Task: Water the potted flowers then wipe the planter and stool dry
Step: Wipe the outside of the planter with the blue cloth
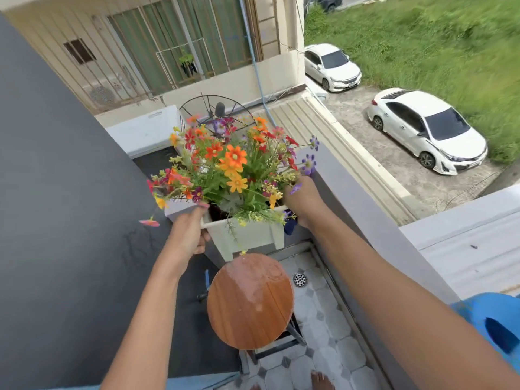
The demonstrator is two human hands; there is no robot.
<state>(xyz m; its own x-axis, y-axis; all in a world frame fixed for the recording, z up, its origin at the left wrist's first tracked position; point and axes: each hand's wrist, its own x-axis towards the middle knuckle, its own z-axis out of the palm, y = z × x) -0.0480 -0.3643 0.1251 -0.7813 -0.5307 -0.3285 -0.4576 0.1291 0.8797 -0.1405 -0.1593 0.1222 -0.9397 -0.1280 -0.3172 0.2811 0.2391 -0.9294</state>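
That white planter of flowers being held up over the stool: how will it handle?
The white planter is probably top-heavy: the flowers spread well past its rim. Both the left hand and the right hand grip it, suggesting real weight. Water on the stool hints at slippery walls.

Round wooden stool (pixel 250 301) on tiled balcony floor (pixel 332 350); seat bare, wet patches. Floor drain (pixel 300 279) just beside stool, parapet side. Bare toes (pixel 320 380) on tiles near stool.
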